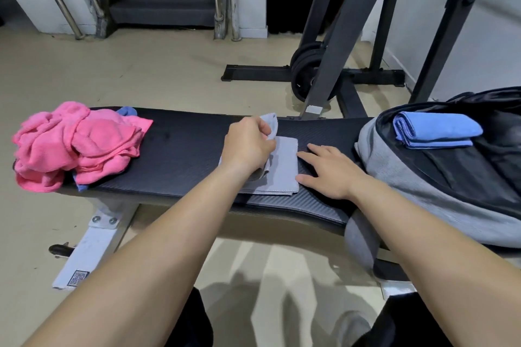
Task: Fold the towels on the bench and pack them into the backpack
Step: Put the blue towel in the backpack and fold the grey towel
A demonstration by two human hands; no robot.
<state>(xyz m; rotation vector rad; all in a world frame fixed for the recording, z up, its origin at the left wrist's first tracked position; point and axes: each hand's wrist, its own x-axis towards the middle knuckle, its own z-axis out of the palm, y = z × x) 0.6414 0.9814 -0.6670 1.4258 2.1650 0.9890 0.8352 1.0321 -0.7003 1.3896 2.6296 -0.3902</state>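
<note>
The grey towel point(282, 169) lies partly folded on the middle of the black bench point(183, 155), its lower hem reaching the near edge. The person's left hand point(248, 146) sits over the towel's left half, fingers curled round a flap of the cloth that is lifted off the pad toward the far edge. The right hand point(329, 169) is flat on the bench just beside the towel's right edge. Its fingers are straight and spread and grasp nothing, and the fingertips and thumb touch that edge.

At the left end of the bench a crumpled heap of pink towels point(73, 146) spills over the end and the near edge. A bit of blue cloth point(128, 111) peeks out behind it at the far edge.

At the right end the grey and black backpack point(408, 186) lies open, with a folded blue towel point(434, 129) resting inside its opening. On the floor beyond the bench, black weight plates point(306, 70) lean at the foot of a dark steel rack point(346, 22).
</note>
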